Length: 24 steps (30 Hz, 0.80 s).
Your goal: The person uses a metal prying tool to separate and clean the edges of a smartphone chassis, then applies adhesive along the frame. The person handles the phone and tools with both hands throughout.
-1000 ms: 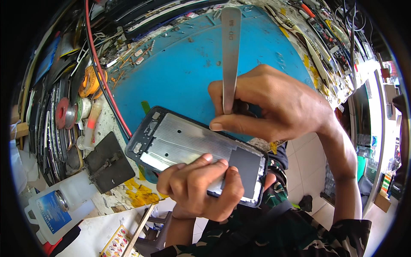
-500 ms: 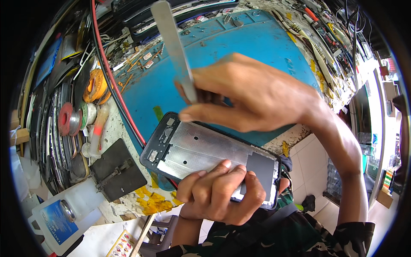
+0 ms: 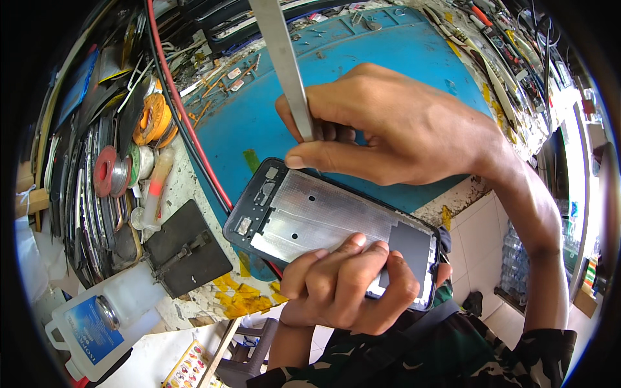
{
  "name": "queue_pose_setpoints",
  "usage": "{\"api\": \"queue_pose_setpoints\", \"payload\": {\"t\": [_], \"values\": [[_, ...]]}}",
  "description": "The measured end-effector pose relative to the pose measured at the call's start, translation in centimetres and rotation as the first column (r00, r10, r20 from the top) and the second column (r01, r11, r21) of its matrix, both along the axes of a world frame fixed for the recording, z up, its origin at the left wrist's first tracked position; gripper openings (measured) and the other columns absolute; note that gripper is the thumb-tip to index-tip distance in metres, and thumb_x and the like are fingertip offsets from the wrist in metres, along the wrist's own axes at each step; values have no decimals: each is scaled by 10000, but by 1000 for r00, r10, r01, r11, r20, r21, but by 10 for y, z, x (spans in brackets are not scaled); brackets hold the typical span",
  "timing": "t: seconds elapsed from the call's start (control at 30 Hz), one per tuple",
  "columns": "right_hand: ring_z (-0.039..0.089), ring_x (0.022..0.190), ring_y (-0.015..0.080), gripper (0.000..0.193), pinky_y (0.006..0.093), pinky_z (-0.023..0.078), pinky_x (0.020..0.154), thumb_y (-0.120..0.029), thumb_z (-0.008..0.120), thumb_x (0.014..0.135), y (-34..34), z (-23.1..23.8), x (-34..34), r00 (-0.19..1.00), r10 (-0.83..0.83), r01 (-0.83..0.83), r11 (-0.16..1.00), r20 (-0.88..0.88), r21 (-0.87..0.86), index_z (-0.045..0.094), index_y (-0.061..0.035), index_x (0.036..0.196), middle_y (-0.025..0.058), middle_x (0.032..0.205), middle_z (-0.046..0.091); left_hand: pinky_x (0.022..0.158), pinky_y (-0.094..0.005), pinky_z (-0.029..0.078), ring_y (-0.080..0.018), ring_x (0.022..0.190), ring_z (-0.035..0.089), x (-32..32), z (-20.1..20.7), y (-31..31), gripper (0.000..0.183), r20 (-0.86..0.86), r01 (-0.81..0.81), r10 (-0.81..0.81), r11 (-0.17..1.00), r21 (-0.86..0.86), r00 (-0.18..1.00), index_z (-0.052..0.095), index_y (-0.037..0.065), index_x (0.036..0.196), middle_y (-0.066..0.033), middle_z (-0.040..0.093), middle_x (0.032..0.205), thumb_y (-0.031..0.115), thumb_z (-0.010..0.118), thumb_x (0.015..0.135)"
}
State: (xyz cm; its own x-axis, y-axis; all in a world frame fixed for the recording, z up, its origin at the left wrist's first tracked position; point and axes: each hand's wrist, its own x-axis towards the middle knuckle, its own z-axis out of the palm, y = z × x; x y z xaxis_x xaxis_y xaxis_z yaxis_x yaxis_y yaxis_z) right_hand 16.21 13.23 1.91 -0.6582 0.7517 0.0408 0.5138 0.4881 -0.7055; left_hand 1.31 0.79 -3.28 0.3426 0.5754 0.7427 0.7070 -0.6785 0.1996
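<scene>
A phone frame [image 3: 323,210], black around its rim with a silver metal plate inside, lies tilted above the near edge of the blue mat. My left hand [image 3: 349,284] grips it along its near long side, fingers curled over the metal plate. My right hand [image 3: 394,129] is closed around a flat metal blade tool [image 3: 284,61], whose wide end points up and away. The thumb of that hand is at the frame's far long edge, by the upper left corner. The tool's lower end is hidden behind the fingers, so whether it touches the frame cannot be seen.
The blue mat [image 3: 239,129] covers the bench, with red and black cables [image 3: 187,129] crossing its left side. Wire spools [image 3: 153,119], a black plate [image 3: 187,252] and a white plastic bottle [image 3: 84,336] stand left. Hand tools [image 3: 498,45] line the far right.
The phone frame and both hands appear slightly farther right, as does the whole bench. My right hand, blurred before, now looks steadier, with the blade tool still in it.
</scene>
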Motion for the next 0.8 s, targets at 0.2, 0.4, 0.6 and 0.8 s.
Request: {"api": "queue_pose_setpoints", "payload": {"t": [0.2,0.4,0.6,0.8], "values": [[603,766,420,293,490,466,710,-259,598,950,3,-10,-1,985,25,-10,996,-173,84,582,22,868,208,726,610,830,-338,347,-100,775,559,3,-1,2,367,6,-47,47,999,15,999,572,256,775,84,571,833,606,682,763],[589,554,290,204,404,428,511,-176,693,912,-28,-19,29,972,38,-8,991,-232,130,583,-14,854,105,673,579,827,-344,347,-114,773,566,3,-3,-1,296,41,-51,51,999,-14,998,585,252,785,74,593,839,530,689,777],[613,567,245,173,380,446,501,-148,711,898,-57,-7,60,988,62,-58,998,-144,30,600,-27,844,67,708,610,822,-352,348,-131,775,570,-2,1,-4,101,9,-17,18,995,-100,1000,596,248,816,64,615,857,282,680,772],[562,560,311,231,421,449,564,-200,660,924,-35,-15,45,971,86,-82,996,-224,30,568,-5,842,123,657,574,817,-386,355,-158,785,578,3,1,-7,278,43,-54,59,993,-109,997,601,229,834,51,614,858,436,750,724]]}}
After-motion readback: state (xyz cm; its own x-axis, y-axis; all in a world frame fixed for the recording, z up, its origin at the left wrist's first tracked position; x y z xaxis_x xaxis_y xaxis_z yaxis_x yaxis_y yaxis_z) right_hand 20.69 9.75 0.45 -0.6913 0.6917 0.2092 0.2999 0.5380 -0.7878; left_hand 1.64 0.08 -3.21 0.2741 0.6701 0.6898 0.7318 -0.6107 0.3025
